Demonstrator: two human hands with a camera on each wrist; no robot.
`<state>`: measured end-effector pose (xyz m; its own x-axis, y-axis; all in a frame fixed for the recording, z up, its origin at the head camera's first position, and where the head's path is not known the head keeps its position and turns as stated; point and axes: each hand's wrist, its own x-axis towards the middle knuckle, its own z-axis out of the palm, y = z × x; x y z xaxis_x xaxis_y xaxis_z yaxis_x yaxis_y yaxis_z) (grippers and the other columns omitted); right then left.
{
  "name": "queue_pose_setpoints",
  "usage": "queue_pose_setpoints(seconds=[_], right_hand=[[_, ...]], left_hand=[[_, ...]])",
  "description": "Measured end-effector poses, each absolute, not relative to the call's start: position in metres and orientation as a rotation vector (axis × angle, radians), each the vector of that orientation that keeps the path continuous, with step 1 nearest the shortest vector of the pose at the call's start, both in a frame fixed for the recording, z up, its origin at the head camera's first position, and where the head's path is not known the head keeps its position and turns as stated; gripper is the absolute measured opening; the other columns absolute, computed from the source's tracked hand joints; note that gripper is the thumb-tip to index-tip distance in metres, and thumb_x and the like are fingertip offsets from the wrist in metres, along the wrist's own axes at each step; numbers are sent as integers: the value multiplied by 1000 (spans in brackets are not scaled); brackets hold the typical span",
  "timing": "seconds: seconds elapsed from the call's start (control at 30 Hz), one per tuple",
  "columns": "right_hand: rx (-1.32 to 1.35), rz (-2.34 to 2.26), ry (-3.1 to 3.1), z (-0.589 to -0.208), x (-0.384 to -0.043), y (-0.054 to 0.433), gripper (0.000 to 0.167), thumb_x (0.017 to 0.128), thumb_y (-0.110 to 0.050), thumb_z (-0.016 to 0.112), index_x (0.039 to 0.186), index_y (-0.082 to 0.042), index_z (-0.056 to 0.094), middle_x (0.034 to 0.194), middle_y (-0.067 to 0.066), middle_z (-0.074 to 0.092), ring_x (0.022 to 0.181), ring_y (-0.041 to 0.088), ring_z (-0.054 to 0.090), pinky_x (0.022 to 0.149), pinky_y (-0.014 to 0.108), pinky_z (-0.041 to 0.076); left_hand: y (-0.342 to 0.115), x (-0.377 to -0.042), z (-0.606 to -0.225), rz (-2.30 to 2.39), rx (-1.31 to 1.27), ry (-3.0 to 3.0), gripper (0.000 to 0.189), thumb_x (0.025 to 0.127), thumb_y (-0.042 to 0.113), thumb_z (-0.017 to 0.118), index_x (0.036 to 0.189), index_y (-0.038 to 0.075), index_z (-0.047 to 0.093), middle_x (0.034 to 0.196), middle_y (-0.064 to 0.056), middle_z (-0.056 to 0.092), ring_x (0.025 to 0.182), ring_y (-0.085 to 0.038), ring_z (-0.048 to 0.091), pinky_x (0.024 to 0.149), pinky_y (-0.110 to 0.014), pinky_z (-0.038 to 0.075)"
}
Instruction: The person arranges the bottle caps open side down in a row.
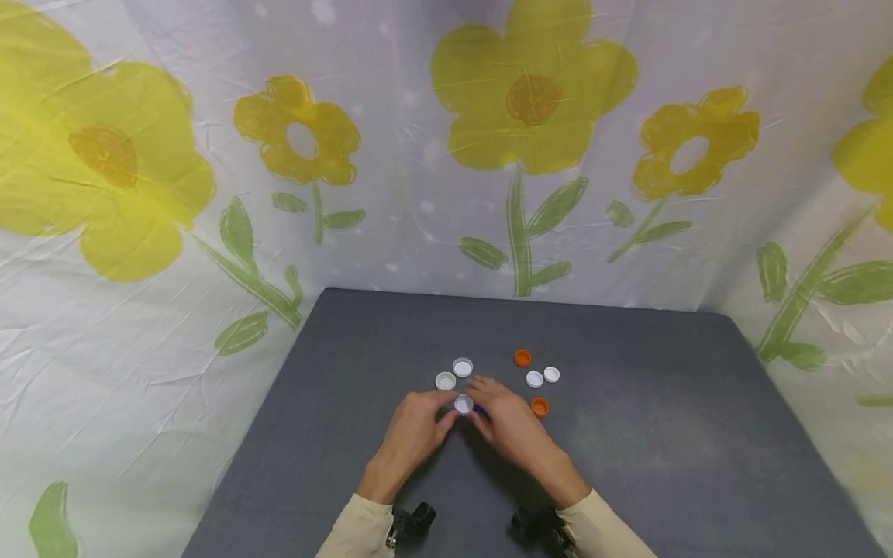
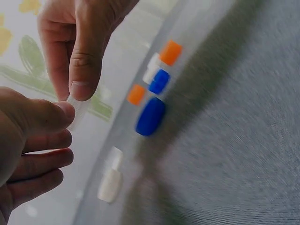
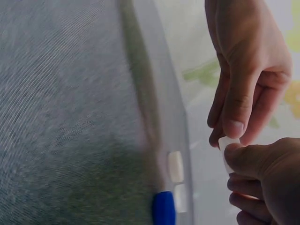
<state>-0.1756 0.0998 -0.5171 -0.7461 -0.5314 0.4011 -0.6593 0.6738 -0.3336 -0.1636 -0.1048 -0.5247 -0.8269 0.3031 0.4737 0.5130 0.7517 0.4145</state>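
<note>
A small white bottle cap (image 1: 463,404) is held up between both hands, seen edge-on in the right wrist view. My left hand (image 1: 413,428) pinches its left side; its thumb shows near the cap in the right wrist view. My right hand (image 1: 515,426) pinches the opposite side between thumb and fingers. In the left wrist view the cap (image 2: 79,114) looks translucent, partly covered by the fingertips. Below the hands lies a large blue cap (image 2: 151,116), mostly hidden by the right hand in the head view.
Two white caps (image 1: 445,380) lie beyond my left hand on the dark grey table (image 1: 663,480). Past my right hand are two orange caps (image 1: 522,358), two smaller white caps (image 1: 534,379) and a small blue cap (image 2: 159,81). A flowered curtain (image 1: 398,170) hangs around the table.
</note>
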Motion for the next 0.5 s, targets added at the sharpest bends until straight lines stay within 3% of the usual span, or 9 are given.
queue_pose_setpoints(seconds=[0.5], right_hand=[[840, 1064, -2503, -497, -140, 120, 32, 96, -17, 84, 125, -5, 80, 137, 13, 77, 136, 33, 70, 109, 56, 56]], left_hand=[[-110, -139, -502, -784, -913, -2334, 43, 81, 5, 96, 121, 3, 80, 120, -9, 82, 113, -26, 80, 96, -42, 64]])
